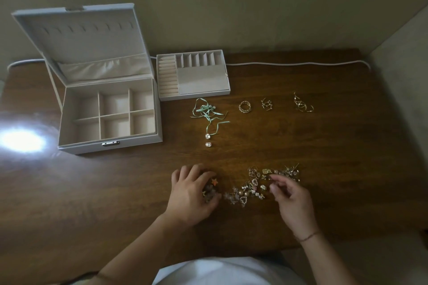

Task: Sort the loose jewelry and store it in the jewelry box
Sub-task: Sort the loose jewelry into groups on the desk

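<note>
A pile of loose jewelry (252,186), gold studs, hearts and pearls, lies on the wooden table near me. My left hand (191,195) curls fingers and thumb round a small cluster of charms (209,190) at the pile's left end. My right hand (293,202) hovers over the pile's right side, index and thumb slightly apart with nothing seen between them. The white jewelry box (111,147) stands open at the left, its six compartments bare. Its lift-out tray (194,97) sits beside it.
Laid out beyond the pile are a green ribbon piece (208,113) with two clear beads (208,144), stacked gold rings (245,107), small gold rings (266,104) and gold spiral earrings (302,104). A white cable (289,63) runs along the table's far edge. Bright glare (22,141) falls at the left.
</note>
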A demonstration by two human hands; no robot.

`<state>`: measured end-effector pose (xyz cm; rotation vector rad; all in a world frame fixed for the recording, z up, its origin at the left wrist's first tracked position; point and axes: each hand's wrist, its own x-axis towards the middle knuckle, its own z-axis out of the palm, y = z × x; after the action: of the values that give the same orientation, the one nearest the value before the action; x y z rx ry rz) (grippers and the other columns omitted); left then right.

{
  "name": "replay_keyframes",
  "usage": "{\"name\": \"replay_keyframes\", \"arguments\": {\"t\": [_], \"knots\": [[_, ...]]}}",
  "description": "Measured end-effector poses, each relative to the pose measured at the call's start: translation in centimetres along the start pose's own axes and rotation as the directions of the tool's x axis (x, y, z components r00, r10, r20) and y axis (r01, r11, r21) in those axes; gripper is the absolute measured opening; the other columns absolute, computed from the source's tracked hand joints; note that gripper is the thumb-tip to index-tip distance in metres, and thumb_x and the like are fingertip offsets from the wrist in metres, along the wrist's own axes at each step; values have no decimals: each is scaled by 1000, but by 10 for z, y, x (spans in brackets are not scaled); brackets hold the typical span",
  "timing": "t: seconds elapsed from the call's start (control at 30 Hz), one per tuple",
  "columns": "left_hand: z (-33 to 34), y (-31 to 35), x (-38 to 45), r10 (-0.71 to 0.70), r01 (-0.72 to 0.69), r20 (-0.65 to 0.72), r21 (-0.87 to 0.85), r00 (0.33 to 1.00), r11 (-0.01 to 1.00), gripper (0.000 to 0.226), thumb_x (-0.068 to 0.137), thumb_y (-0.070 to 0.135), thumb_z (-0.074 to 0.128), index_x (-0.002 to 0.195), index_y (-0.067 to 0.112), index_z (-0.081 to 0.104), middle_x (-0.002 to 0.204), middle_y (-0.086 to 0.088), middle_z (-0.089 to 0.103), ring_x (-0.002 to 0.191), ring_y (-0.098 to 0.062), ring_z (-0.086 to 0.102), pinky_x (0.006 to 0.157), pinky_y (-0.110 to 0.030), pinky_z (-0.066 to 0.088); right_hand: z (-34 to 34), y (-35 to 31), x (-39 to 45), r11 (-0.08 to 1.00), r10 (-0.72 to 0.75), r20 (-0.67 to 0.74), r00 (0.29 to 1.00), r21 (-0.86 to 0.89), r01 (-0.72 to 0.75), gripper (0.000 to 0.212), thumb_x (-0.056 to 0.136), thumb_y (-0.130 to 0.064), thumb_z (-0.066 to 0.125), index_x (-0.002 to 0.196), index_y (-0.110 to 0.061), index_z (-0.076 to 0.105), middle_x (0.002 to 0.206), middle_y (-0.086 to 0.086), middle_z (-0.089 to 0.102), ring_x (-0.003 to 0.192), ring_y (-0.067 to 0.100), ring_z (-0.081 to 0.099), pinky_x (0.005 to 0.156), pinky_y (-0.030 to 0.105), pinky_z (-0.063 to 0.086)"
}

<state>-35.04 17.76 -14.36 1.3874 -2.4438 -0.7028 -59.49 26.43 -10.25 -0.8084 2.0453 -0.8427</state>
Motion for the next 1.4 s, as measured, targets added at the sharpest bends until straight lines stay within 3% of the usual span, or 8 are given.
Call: {"name": "replay_keyframes", "arguments": {"t": [0.17,0.23,0.63,0.87,0.97,1.1,1.2,1.4], "knots": [[9,6,-4,27,-28,9,80,1000,996,47,77,57,58,115,30,67,128,3,55,121,-28,42,100,-56,35,-14,10,5,816,240,-40,970,549,-180,16,93,-2,52,103,-10,62,97,14,64,82,21,63,67,31,50],[13,13,-3,55,-54,-16,62,998,997,42,81,53,57,114,30,67,126,3,56,121,-29,43,99,-55,35,-21,15,7,787,271,-66,960,589,-181,15,95,-4,49,106,-8,58,91,14,63,76,23,62,62,31,48],[38,47,5,308,-316,106,79,946,945,35,91,44,56,122,31,62,139,5,53,125,-25,48,102,-54,38,-44,27,5,879,254,-150,955,448,-163,15,93,-8,55,108,-8,60,96,8,71,83,22,67,62,31,50],[17,-4,-22,349,-353,51,95,936,931,35,95,35,57,128,29,63,145,2,50,132,-26,45,110,-54,30,-35,21,2,980,94,-192,977,193,-56,21,91,-10,58,108,-22,57,86,0,70,73,16,67,65,33,52],[6,-21,-31,340,-339,-4,89,940,937,33,96,30,58,128,28,64,141,2,54,130,-27,49,108,-52,33,-21,8,-2,987,-6,-183,983,156,36,17,92,-8,57,93,-25,59,84,5,68,68,19,64,60,32,51],[0,-36,-37,322,-316,-71,86,944,945,28,94,26,60,121,27,68,137,0,58,126,-29,52,106,-53,34,7,-8,-8,988,-157,-22,987,-15,157,24,90,-3,57,81,-24,65,77,-7,66,58,6,58,51,15,45],[-3,-43,-42,272,-262,-142,81,952,962,23,93,24,61,113,25,73,134,-3,60,122,-31,53,104,-53,35,29,-17,-11,928,-307,111,945,-186,323,24,88,-5,60,89,-28,67,91,-17,65,83,-5,60,71,7,46],[-10,-53,-51,165,-164,-229,27,959,986,17,88,23,66,104,24,73,122,1,63,111,-27,54,97,-47,38,74,-41,-12,686,-487,324,811,-433,585,15,89,-23,61,100,-25,71,98,-14,65,98,5,53,82,21,47]]}}
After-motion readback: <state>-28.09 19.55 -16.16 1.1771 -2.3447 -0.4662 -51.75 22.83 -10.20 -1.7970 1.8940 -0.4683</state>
